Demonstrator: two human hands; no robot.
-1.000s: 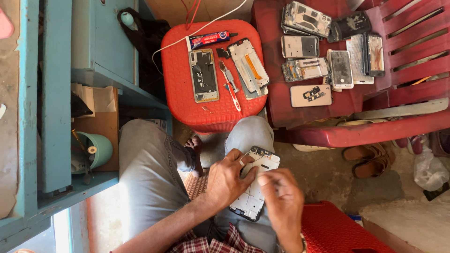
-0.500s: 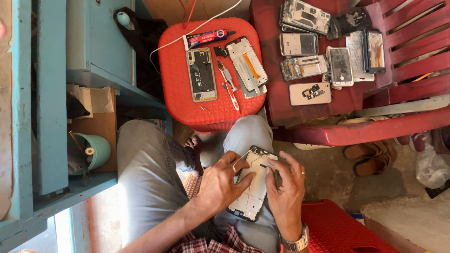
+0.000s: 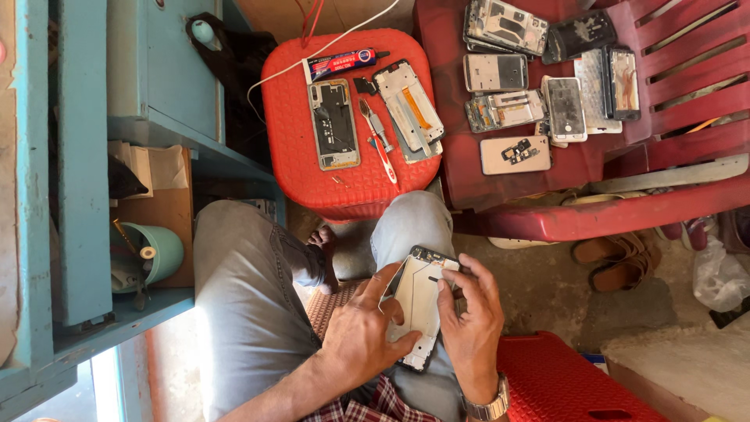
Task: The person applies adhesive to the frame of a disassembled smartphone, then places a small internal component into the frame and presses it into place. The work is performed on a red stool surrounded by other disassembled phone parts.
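A white phone frame [image 3: 418,301] with a dark rim rests on my lap over my right knee. My left hand [image 3: 361,336] grips its left edge, thumb and fingers spread along the side. My right hand [image 3: 469,324] holds its right edge, with the index finger pressed on the white inner face near the top. A metal watch [image 3: 486,406] is on my right wrist. On the red stool [image 3: 301,148] ahead lie an opened phone body [image 3: 334,123], another phone frame [image 3: 408,108], a screwdriver [image 3: 376,129], a red-handled tool [image 3: 387,160] and a glue tube [image 3: 344,62].
A dark red plastic chair [image 3: 617,203] at the right carries several dismantled phones [image 3: 512,74]. A blue shelf unit [image 3: 70,195] stands at the left with a green cup [image 3: 160,252]. Sandals [image 3: 613,262] lie under the chair. A second red stool [image 3: 562,383] sits by my right side.
The phone frame has been turned more upright on my lap. My right hand has shifted from its lower end up to its right edge, with the index finger now on the inner face.
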